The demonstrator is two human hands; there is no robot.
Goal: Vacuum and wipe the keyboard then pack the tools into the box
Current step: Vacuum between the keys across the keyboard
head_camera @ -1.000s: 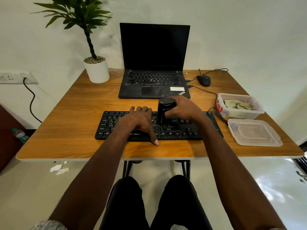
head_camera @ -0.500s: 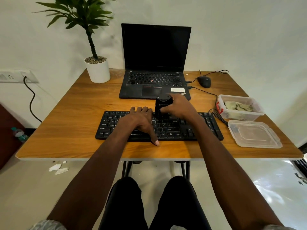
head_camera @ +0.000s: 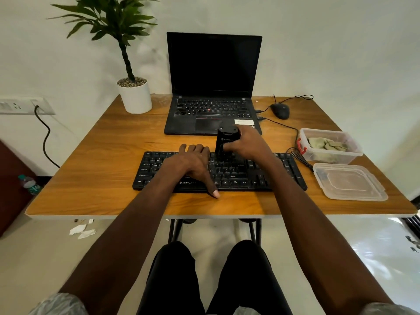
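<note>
- Black cylindrical handheld vacuum [head_camera: 227, 142]: upright on black rectangular keyboard [head_camera: 250, 176], far row, right hand [head_camera: 247, 144] grip wrapped round it.
- Left hand [head_camera: 193, 164]: flat on keys, fingers relaxed, thumb past the keyboard's near edge.
- Clear plastic box [head_camera: 329, 144]: near wooden surface [head_camera: 102, 169] right edge.

1. Both bare forearms reach from the bottom corners of the frame toward the centre, converging slightly.
2. The left hand [head_camera: 193, 165] lies palm down just left of centre, back of the hand up, fingers [head_camera: 194, 148] straight and close together, pointing to the top of the frame.
3. The left thumb [head_camera: 212, 189] stretches down and to the right, its tip lower in the frame than the rest of the hand.
4. The right hand [head_camera: 246, 145] sits just right of centre, a little higher in the frame than the left, curled around an upright dark cylinder.
5. The right thumb [head_camera: 228, 145] wraps across the cylinder's near side.
6. Two knees in dark trousers show at bottom centre.
</note>
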